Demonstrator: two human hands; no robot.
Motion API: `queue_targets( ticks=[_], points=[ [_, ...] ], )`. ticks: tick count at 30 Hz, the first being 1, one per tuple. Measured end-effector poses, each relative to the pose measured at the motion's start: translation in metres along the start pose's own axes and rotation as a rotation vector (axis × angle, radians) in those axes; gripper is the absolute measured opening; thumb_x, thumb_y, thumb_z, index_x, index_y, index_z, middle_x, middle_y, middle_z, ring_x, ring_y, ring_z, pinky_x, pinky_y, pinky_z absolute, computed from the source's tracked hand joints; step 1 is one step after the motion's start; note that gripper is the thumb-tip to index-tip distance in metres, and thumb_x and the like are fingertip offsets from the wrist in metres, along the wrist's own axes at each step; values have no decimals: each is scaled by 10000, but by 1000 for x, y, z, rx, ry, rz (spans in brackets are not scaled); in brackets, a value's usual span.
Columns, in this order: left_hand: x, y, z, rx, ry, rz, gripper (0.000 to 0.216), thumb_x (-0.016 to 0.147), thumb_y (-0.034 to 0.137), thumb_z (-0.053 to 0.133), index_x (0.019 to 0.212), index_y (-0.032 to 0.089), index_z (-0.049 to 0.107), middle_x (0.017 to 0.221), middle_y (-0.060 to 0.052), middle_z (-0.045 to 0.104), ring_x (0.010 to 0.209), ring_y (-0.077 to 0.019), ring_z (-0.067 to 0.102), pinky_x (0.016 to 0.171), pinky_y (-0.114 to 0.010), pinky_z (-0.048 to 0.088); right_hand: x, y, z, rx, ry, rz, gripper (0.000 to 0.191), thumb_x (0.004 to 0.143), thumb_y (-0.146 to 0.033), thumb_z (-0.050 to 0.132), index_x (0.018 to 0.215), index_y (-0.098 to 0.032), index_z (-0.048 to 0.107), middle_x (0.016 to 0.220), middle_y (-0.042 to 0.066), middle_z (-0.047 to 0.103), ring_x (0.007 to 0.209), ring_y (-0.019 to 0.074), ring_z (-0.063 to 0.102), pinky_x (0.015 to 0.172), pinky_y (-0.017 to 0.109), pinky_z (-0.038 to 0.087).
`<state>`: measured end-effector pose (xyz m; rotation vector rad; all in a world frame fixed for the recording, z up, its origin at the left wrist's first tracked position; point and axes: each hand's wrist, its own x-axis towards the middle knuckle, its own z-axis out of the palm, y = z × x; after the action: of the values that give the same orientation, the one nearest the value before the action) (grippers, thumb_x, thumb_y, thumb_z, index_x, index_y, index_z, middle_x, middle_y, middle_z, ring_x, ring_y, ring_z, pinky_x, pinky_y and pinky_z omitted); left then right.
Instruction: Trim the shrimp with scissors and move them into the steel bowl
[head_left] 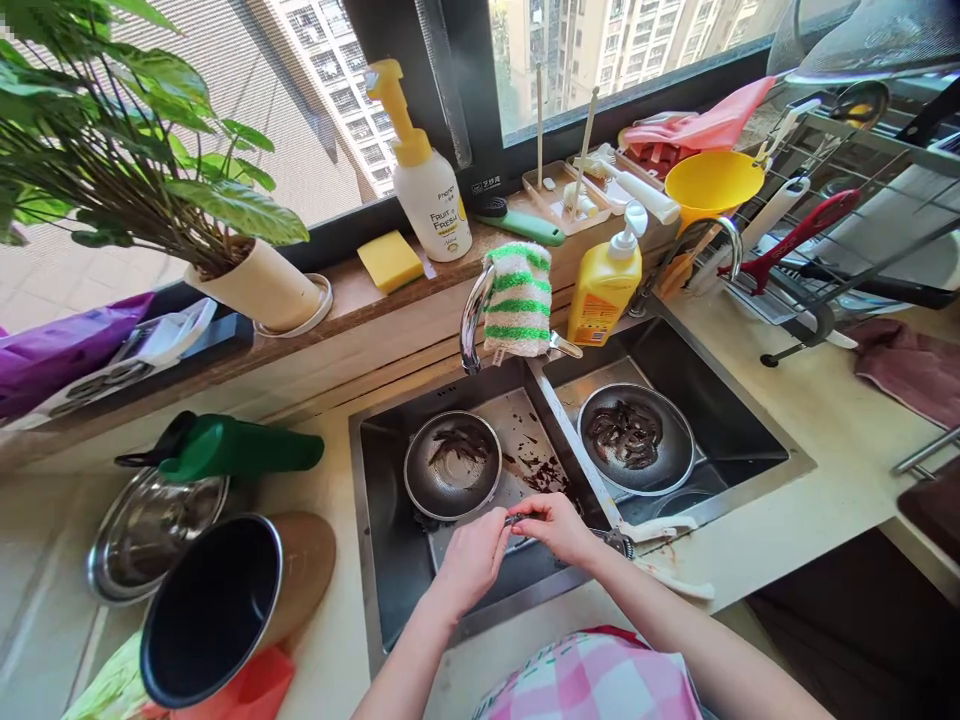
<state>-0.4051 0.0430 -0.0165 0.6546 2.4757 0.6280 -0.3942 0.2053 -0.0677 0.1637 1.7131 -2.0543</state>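
My left hand (472, 558) and my right hand (559, 527) meet over the near edge of the left sink basin (390, 560), fingers pinched together on a small dark fish (517, 518) stretched between them. Beyond my hands a round steel plate (452, 466) in the left basin holds a few dark bits. A second steel plate (635, 439) in the right basin carries a pile of small dark fish. Scissors (652, 530) with white handles lie on the sink divider just right of my right hand.
A tap (472, 320) with a striped green cloth (517, 300) stands behind the sink, next to a yellow soap bottle (606, 285). A dark pot (217, 600), a steel bowl (146, 535) and a green jug (225, 447) sit on the left counter. A dish rack (840, 200) stands right.
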Motion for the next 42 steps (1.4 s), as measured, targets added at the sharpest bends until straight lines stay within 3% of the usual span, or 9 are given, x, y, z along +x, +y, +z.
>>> queue_targets(
  ticks=[6, 17, 24, 34, 42],
  points=[
    [1, 6, 1, 54, -51, -65, 223, 900, 270, 260, 907, 194, 469, 807, -52, 617, 715, -179, 595, 579, -244, 353, 1, 4, -2, 24, 11, -6, 331, 575, -439, 707, 761, -166, 704, 727, 28, 683, 674, 153, 599, 655, 271, 472],
    [-1, 9, 5, -56, -78, -156, 202, 901, 288, 244, 867, 200, 422, 752, -53, 607, 663, -172, 590, 573, -237, 350, -1, 10, 2, 89, 26, -8, 353, 588, -490, 685, 707, -158, 683, 731, 23, 663, 687, 143, 581, 677, 275, 464],
    [0, 9, 6, -84, -53, -163, 200, 898, 283, 255, 820, 203, 421, 727, -42, 596, 640, -161, 570, 580, -232, 356, 0, 7, -1, -12, 75, -156, 273, 648, -440, 679, 706, -173, 696, 733, 27, 605, 726, 138, 542, 690, 258, 431],
    [1, 10, 6, -123, -54, -178, 208, 898, 282, 251, 799, 201, 414, 732, -44, 589, 646, -157, 549, 588, -229, 357, -1, 13, 3, -32, 123, -193, 265, 697, -436, 640, 716, -177, 696, 704, 23, 573, 708, 135, 526, 667, 254, 424],
    [1, 9, 9, -143, -72, -218, 214, 897, 286, 256, 804, 200, 428, 744, -42, 589, 674, -154, 552, 609, -227, 354, 0, 9, 6, -125, 173, -203, 206, 746, -335, 594, 638, -168, 650, 687, 21, 601, 686, 128, 536, 659, 242, 418]
  ],
)
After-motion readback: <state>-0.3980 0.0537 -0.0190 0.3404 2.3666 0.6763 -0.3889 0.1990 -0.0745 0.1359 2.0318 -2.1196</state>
